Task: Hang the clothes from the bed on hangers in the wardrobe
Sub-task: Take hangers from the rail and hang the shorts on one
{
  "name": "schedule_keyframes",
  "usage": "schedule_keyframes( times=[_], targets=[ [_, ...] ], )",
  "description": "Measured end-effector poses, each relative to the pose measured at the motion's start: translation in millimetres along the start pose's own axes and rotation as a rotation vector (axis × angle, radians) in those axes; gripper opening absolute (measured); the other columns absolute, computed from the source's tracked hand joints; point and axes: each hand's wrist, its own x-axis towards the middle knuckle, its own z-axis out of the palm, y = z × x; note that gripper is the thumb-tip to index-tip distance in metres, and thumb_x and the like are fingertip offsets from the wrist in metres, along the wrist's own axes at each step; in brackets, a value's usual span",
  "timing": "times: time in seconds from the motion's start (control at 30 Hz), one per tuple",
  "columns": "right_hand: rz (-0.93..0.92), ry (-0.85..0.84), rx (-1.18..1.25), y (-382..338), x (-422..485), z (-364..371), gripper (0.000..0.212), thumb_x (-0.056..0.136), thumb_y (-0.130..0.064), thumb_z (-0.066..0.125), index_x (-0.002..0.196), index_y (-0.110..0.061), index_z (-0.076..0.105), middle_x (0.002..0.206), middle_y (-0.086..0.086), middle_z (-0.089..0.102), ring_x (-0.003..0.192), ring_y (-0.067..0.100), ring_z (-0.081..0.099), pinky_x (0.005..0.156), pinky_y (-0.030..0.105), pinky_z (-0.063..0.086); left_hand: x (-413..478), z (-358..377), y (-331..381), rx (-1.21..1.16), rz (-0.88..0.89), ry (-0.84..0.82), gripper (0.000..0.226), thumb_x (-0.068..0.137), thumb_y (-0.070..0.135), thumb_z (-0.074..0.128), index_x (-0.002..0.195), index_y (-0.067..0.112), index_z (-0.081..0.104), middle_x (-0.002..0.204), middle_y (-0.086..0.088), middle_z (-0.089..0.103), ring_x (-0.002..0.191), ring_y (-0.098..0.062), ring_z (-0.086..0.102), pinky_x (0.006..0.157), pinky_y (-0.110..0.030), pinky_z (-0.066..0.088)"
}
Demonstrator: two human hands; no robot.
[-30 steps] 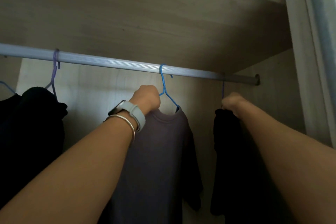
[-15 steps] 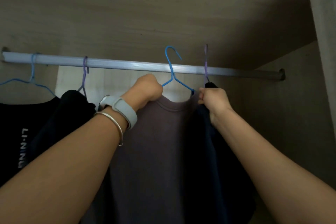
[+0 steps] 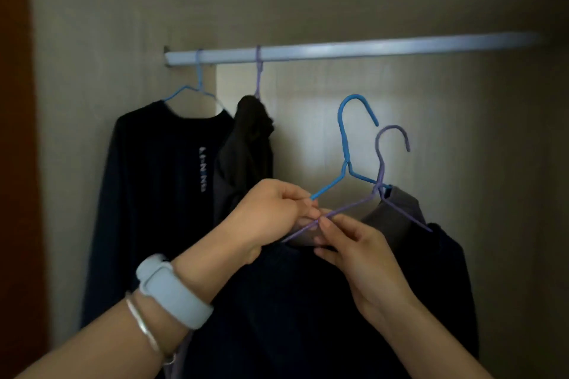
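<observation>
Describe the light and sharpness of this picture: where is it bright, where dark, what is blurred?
Head view: dim, brightest on the back panel behind the blue hanger; soft sheen on the rail. Head view: the print on the black shirt is smeared, unreadable; the left hand and the right hand, at the purple hanger, look fairly sharp.

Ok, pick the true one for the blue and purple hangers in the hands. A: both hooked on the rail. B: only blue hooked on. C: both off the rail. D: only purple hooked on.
C: the hooks of the blue hanger and the purple hanger sit free below the rail, held by the left hand and the right hand.
</observation>
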Motion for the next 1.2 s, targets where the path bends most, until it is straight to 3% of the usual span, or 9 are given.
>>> schedule_keyframes(
  times=[0.1, 0.23, 0.33, 0.47, 0.6, 0.7, 0.8, 0.87, 1.2],
  targets=[
    [-0.031, -0.115, -0.013, 19, -35, 21, 0.025, 0.093, -0.011, 0.048, 0.092, -0.018, 0.072, 0.079, -0.004, 0.070, 0.064, -0.004, 0.061, 0.063, 0.015, 0.053, -52, -18, -13, 0.092, -0.084, 0.032, 0.018, 0.089, 0.010, 0.053, 0.092, 0.004, 0.070, 0.076, -0.010, 0.068, 0.073, -0.015, 0.064, 0.082, -0.029, 0.054],
    [-0.119, -0.395, -0.069, 35, -79, 52, 0.027, 0.093, -0.012, 0.046, 0.085, -0.019, 0.070, 0.084, -0.006, 0.065, 0.067, -0.001, 0.061, 0.064, 0.016, 0.051, -125, -36, -26, 0.220, -0.187, 0.136, 0.023, 0.091, 0.016, 0.051, 0.084, 0.019, 0.072, 0.046, 0.006, 0.059, 0.048, -0.001, 0.051, 0.054, -0.011, 0.046],
    [-0.178, -0.649, -0.098, 40, -107, 73, 0.025, 0.095, -0.015, 0.044, 0.088, -0.019, 0.068, 0.089, -0.013, 0.061, 0.073, 0.002, 0.062, 0.066, 0.013, 0.048, -179, -47, -32, 0.322, -0.243, 0.260, 0.018, 0.085, 0.028, 0.058, 0.070, 0.026, 0.068, 0.051, 0.008, 0.062, 0.049, -0.005, 0.051, 0.057, -0.020, 0.044],
    [-0.393, -0.899, -0.180, 38, -136, 107, 0.023, 0.092, -0.022, 0.049, 0.088, -0.014, 0.071, 0.095, -0.010, 0.060, 0.082, 0.007, 0.063, 0.072, 0.018, 0.051, -252, -61, -33, 0.465, -0.287, 0.502, 0.010, 0.078, 0.030, 0.068, 0.071, 0.024, 0.070, 0.057, 0.002, 0.067, 0.050, -0.001, 0.053, 0.052, -0.015, 0.041],
    [-0.743, -0.798, -0.175, 31, -152, 133, 0.021, 0.083, -0.021, 0.054, 0.080, -0.009, 0.072, 0.073, 0.003, 0.066, 0.065, 0.012, 0.058, 0.064, 0.021, 0.047, -320, -79, -29, 0.653, -0.362, 0.765, 0.011, 0.076, 0.039, 0.067, 0.073, 0.028, 0.068, 0.054, 0.009, 0.064, 0.049, 0.001, 0.051, 0.050, -0.012, 0.038],
    [-0.870, -0.649, -0.221, 35, -146, 157, 0.021, 0.082, -0.021, 0.058, 0.092, -0.006, 0.069, 0.083, 0.009, 0.066, 0.079, 0.020, 0.054, 0.075, 0.026, 0.044, -361, -99, -22, 0.751, -0.446, 0.930, 0.017, 0.076, 0.035, 0.070, 0.063, 0.025, 0.067, 0.049, 0.015, 0.061, 0.045, 0.001, 0.050, 0.045, -0.006, 0.038],
    [-0.743, -0.846, -0.316, 47, -146, 204, 0.047, 0.084, -0.034, 0.059, 0.126, -0.013, 0.054, 0.112, 0.010, 0.062, 0.105, 0.023, 0.053, 0.093, 0.035, 0.043, -394, -119, -13, 0.840, -0.516, 1.040, 0.017, 0.078, 0.031, 0.068, 0.062, 0.026, 0.065, 0.048, 0.017, 0.060, 0.043, 0.001, 0.049, 0.044, -0.003, 0.035],
    [-0.685, -1.027, -0.317, 58, -155, 239, 0.049, 0.089, -0.030, 0.055, 0.136, -0.019, 0.044, 0.118, 0.007, 0.059, 0.109, 0.021, 0.054, 0.097, 0.037, 0.044, -412, -133, -9, 0.895, -0.560, 1.077, 0.017, 0.081, 0.029, 0.065, 0.064, 0.027, 0.065, 0.046, 0.020, 0.059, 0.042, 0.003, 0.049, 0.043, -0.003, 0.034],
    [-0.739, -1.239, -0.165, 95, -193, 438, 0.035, 0.096, -0.025, 0.041, 0.123, -0.011, 0.057, 0.095, -0.002, 0.041, 0.082, 0.014, 0.048, 0.068, 0.006, 0.036, -483, -259, -46, 1.013, -0.655, 1.166, 0.020, 0.084, 0.027, 0.062, 0.065, 0.035, 0.060, 0.052, 0.028, 0.061, 0.047, 0.008, 0.051, 0.048, -0.002, 0.035]
  ],
)
